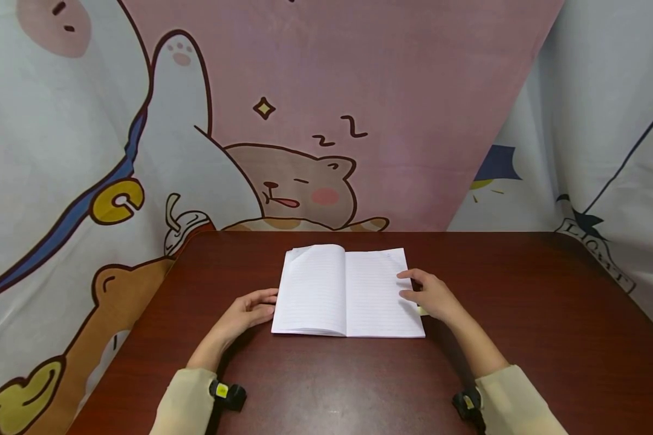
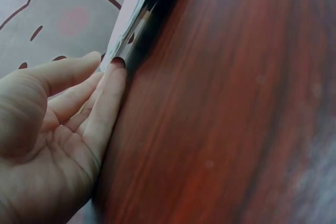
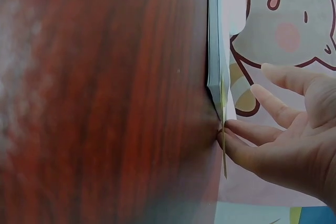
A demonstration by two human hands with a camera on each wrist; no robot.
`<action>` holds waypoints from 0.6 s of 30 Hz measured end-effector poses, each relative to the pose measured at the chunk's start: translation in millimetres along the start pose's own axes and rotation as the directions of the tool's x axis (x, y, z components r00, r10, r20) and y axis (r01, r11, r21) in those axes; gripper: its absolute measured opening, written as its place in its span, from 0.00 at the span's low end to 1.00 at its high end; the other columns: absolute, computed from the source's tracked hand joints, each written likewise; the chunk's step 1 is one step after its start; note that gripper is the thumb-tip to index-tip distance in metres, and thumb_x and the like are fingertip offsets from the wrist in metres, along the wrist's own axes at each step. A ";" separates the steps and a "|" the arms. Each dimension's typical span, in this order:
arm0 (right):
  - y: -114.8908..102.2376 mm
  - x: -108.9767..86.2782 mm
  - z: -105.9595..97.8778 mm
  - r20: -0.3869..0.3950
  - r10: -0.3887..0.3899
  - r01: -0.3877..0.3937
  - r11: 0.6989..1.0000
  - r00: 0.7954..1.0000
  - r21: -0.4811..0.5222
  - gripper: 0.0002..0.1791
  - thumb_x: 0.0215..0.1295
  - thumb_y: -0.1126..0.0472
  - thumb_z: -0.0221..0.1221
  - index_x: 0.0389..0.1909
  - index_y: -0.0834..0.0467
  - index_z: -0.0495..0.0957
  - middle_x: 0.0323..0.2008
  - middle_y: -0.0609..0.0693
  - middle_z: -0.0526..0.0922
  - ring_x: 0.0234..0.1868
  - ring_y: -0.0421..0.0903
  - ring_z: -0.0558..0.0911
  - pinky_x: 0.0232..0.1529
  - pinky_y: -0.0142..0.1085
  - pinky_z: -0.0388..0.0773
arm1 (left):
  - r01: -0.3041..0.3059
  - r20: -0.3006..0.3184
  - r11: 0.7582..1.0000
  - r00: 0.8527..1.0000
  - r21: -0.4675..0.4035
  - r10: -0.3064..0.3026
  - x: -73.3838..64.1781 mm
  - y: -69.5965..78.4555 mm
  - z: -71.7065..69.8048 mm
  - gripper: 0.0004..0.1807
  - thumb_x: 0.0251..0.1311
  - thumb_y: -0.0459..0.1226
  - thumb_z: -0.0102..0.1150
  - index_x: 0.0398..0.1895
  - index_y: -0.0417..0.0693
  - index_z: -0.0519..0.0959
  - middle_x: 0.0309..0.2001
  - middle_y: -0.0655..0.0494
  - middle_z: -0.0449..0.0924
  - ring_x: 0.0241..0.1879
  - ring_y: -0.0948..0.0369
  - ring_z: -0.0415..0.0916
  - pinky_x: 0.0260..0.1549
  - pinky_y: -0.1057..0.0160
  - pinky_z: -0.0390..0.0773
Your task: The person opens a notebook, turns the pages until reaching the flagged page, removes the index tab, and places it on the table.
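A lined notebook (image 1: 378,296) lies spread on the table, both visible pages without writing apart from a small mark at the top right. My left hand (image 1: 243,317) is at its left edge; in the left wrist view the fingers (image 2: 107,98) reach nearly straight to the side of the pages. Over the right edge hovers my right hand (image 1: 438,297), thumb and forefinger apart above the page. A pale yellow slip (image 1: 423,311) sticks out from that edge beneath the hand. In the right wrist view, the lower fingers (image 3: 252,132) are beside the slip (image 3: 225,156).
The dark reddish-brown wooden table (image 1: 326,386) extends around the notebook on all sides. Behind it hangs a cloth backdrop (image 1: 413,121) with cartoon animals. Each wrist carries a small black camera (image 1: 231,396) by a cream sleeve (image 1: 187,402).
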State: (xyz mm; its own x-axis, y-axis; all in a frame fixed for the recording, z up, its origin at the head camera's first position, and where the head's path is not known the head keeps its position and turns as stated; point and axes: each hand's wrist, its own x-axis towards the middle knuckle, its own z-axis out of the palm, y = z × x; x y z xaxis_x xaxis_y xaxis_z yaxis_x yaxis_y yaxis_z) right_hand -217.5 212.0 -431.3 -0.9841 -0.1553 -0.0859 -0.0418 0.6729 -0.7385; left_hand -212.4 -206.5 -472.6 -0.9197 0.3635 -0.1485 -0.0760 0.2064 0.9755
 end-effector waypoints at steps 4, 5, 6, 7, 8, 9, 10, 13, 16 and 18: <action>-0.8 -0.6 0.4 -0.008 0.000 0.000 1.000 1.000 -0.012 0.22 0.67 0.62 0.61 0.60 0.62 0.75 0.66 0.70 0.71 0.65 0.66 0.69 0.64 0.63 0.68 | -0.006 0.004 1.000 1.000 -0.007 0.006 -0.5 -0.1 0.0 0.29 0.69 0.32 0.56 0.72 0.35 0.64 0.64 0.32 0.70 0.50 0.69 0.79 0.51 0.70 0.81; -1.0 -0.7 0.6 -0.010 0.001 -0.001 1.000 1.000 -0.013 0.22 0.67 0.62 0.61 0.60 0.62 0.75 0.66 0.70 0.71 0.65 0.66 0.69 0.65 0.63 0.67 | -0.007 0.005 1.000 1.000 -0.009 0.007 -0.6 0.0 0.1 0.29 0.69 0.32 0.56 0.72 0.35 0.64 0.64 0.32 0.70 0.50 0.70 0.79 0.51 0.70 0.81; -1.5 -1.2 0.6 -0.012 0.000 -0.001 1.000 1.000 -0.015 0.21 0.67 0.62 0.61 0.60 0.62 0.75 0.66 0.70 0.71 0.65 0.67 0.70 0.65 0.63 0.67 | -0.007 0.006 1.000 1.000 -0.011 0.007 -0.7 0.1 0.2 0.29 0.69 0.32 0.56 0.72 0.35 0.64 0.64 0.32 0.70 0.50 0.70 0.79 0.51 0.70 0.81; -2.0 -1.6 0.5 -0.015 -0.001 0.001 1.000 1.000 -0.015 0.21 0.68 0.62 0.61 0.60 0.63 0.75 0.66 0.70 0.71 0.65 0.67 0.70 0.65 0.63 0.68 | -0.008 0.006 1.000 1.000 -0.013 0.008 -0.8 0.2 0.3 0.29 0.69 0.32 0.57 0.72 0.35 0.64 0.64 0.32 0.70 0.50 0.70 0.79 0.51 0.70 0.81; -2.3 -1.9 0.2 -0.020 -0.006 0.006 1.000 1.000 -0.014 0.21 0.68 0.62 0.61 0.60 0.63 0.75 0.66 0.70 0.71 0.65 0.67 0.70 0.64 0.63 0.68 | -0.007 0.005 1.000 1.000 -0.013 0.007 -0.9 0.2 0.4 0.29 0.69 0.32 0.57 0.72 0.35 0.64 0.64 0.32 0.70 0.50 0.70 0.79 0.51 0.70 0.81; -2.4 -2.3 0.0 -0.026 -0.006 0.006 1.000 1.000 -0.010 0.21 0.68 0.62 0.60 0.60 0.63 0.75 0.66 0.70 0.71 0.66 0.68 0.70 0.64 0.63 0.69 | -0.006 0.004 1.000 1.000 -0.013 0.006 -1.0 0.2 0.4 0.29 0.69 0.33 0.57 0.72 0.35 0.64 0.64 0.32 0.70 0.50 0.70 0.79 0.51 0.70 0.81; -2.2 -2.6 -0.1 -0.035 -0.008 0.008 1.000 0.999 -0.007 0.21 0.68 0.62 0.60 0.60 0.63 0.75 0.66 0.70 0.71 0.66 0.68 0.70 0.64 0.63 0.69 | -0.006 0.003 1.000 1.000 -0.012 0.006 -1.0 0.2 0.5 0.29 0.69 0.33 0.57 0.72 0.35 0.65 0.64 0.32 0.70 0.50 0.70 0.79 0.51 0.70 0.81; -1.9 -3.3 -0.8 -0.075 -0.016 0.016 1.000 0.997 0.003 0.20 0.68 0.63 0.60 0.60 0.64 0.75 0.64 0.70 0.73 0.65 0.68 0.72 0.64 0.61 0.70 | -0.006 0.001 1.000 1.000 -0.011 0.006 -1.1 0.2 0.6 0.29 0.69 0.33 0.57 0.72 0.36 0.65 0.64 0.33 0.70 0.50 0.70 0.79 0.51 0.70 0.81; -1.3 -3.2 -1.4 -0.122 -0.021 0.025 0.999 0.992 0.030 0.20 0.68 0.65 0.59 0.60 0.65 0.74 0.62 0.69 0.75 0.64 0.66 0.74 0.63 0.59 0.72 | -0.007 0.000 1.000 1.000 -0.010 0.007 -1.0 0.2 0.6 0.29 0.69 0.33 0.57 0.71 0.35 0.65 0.63 0.32 0.70 0.50 0.70 0.79 0.51 0.70 0.81; -1.4 -3.2 -1.8 -0.146 -0.028 0.036 0.998 0.989 0.051 0.20 0.68 0.66 0.59 0.60 0.66 0.74 0.60 0.69 0.77 0.61 0.65 0.77 0.62 0.57 0.75 | -0.007 0.000 1.000 1.000 -0.010 0.007 -1.0 0.2 0.7 0.29 0.69 0.33 0.57 0.71 0.35 0.65 0.63 0.32 0.70 0.50 0.70 0.79 0.51 0.70 0.81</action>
State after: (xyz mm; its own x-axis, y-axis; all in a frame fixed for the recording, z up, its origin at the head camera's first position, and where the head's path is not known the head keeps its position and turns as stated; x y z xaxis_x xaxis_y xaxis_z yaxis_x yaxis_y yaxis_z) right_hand -214.7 212.9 -428.8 -0.9972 -0.0668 0.0333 -0.0680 0.6291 -0.7744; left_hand -211.2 -206.2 -472.4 -0.9202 0.3651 -0.1415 -0.0732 0.1945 0.9782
